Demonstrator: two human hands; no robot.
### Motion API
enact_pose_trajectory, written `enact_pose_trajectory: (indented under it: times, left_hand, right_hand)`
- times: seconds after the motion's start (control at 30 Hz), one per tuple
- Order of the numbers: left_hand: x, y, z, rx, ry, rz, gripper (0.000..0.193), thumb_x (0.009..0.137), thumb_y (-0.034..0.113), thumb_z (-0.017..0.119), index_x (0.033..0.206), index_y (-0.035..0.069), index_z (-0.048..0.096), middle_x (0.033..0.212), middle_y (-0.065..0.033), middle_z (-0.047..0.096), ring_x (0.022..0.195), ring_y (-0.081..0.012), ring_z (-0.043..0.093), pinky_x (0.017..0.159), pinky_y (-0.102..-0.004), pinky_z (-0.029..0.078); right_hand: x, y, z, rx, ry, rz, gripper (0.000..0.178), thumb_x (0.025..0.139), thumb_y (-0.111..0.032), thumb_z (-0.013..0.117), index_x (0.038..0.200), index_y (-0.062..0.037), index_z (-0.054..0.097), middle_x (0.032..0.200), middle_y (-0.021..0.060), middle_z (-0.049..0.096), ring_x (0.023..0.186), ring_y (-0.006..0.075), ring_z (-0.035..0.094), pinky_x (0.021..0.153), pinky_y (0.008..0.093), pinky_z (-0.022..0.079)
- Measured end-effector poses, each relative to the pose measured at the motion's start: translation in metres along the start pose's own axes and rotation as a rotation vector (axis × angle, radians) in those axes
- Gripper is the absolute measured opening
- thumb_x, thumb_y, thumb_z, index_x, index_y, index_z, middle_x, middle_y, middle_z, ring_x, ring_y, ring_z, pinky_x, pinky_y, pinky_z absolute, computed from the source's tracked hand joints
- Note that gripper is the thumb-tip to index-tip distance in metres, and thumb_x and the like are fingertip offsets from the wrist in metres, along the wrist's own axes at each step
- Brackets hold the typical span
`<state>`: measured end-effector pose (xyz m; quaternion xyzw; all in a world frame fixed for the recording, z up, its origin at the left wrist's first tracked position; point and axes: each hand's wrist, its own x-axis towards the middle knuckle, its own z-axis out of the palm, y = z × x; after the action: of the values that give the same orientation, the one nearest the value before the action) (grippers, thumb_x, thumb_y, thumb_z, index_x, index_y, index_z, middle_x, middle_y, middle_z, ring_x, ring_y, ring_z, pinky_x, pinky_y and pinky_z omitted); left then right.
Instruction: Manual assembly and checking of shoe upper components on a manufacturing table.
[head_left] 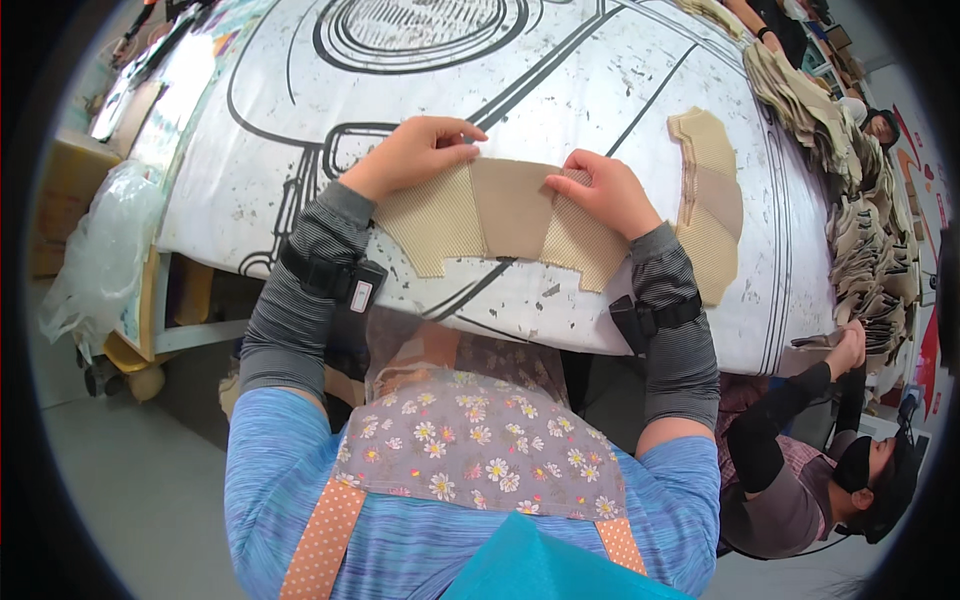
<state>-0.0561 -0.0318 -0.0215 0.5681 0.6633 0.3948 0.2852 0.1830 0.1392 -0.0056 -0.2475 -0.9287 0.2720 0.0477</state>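
Note:
A curved beige fabric piece [515, 212] lies before me on the table, with mesh at both ends and a smooth taupe panel in the middle. My left hand [415, 155] is at its upper left edge, thumb and fingers bent together over the mesh beside the taupe panel. On the other side, my right hand [605, 190] pinches the upper edge where taupe meets mesh, thumb on top. The fingertips beneath the fabric are hidden. To the right lies a stack of similar curved pieces [712, 205], apart from my hands.
The table [600, 100] has a white cover with black line drawings and dark scuffs. Heaped fabric pieces [865, 250] line the right edge, where a co-worker [800, 460] handles some. A clear plastic bag [105, 250] hangs at the left. Another person's arm [755, 25] reaches in at top right.

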Motion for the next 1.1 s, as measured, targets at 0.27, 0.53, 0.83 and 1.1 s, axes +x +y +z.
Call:
enact_pose_trajectory:
  times: [0.27, 0.53, 0.83, 1.1]
  left_hand:
    - [-0.006, 0.01, -0.008, -0.02, 0.015, -0.044, 0.027, 0.091, 0.018, 0.066, 0.112, 0.001, 0.069, 0.073, -0.0014, 0.059, 0.068, -0.0085, 0.051, 0.065, -0.0258, 0.046]
    - [-0.005, 0.007, -0.001, 0.0, -0.001, -0.048, 0.03, 0.089, 0.021, 0.068, 0.115, 0.006, 0.07, 0.085, -0.0077, 0.068, 0.078, -0.0113, 0.058, 0.073, -0.0274, 0.048]
    - [-0.004, 0.005, -0.004, -0.003, -0.043, -0.075, 0.032, 0.091, 0.024, 0.066, 0.116, 0.005, 0.069, 0.094, -0.0092, 0.07, 0.084, -0.0126, 0.06, 0.077, -0.0283, 0.048]
    - [-0.002, 0.005, -0.005, -0.031, -0.007, -0.058, 0.032, 0.091, 0.023, 0.066, 0.117, 0.005, 0.069, 0.096, -0.0102, 0.071, 0.086, -0.0137, 0.061, 0.079, -0.0287, 0.049]
  right_hand:
    - [0.006, 0.001, 0.002, 0.03, 0.01, -0.048, 0.041, 0.086, -0.046, 0.069, 0.096, -0.0064, 0.067, 0.086, 0.0168, 0.069, 0.081, 0.0346, 0.066, 0.072, 0.0407, 0.051]
    - [-0.004, 0.002, 0.001, 0.041, 0.023, -0.048, 0.038, 0.086, -0.044, 0.069, 0.092, -0.0063, 0.067, 0.083, 0.0162, 0.068, 0.078, 0.0338, 0.066, 0.07, 0.0404, 0.051]
    - [-0.003, 0.001, 0.002, 0.055, 0.009, -0.049, 0.039, 0.086, -0.044, 0.069, 0.091, -0.006, 0.066, 0.081, 0.015, 0.068, 0.077, 0.0324, 0.066, 0.07, 0.0389, 0.051]
    - [-0.001, -0.001, -0.001, 0.062, 0.004, -0.045, 0.038, 0.087, -0.044, 0.069, 0.09, -0.0061, 0.066, 0.08, 0.0141, 0.068, 0.075, 0.0314, 0.066, 0.07, 0.0384, 0.051]
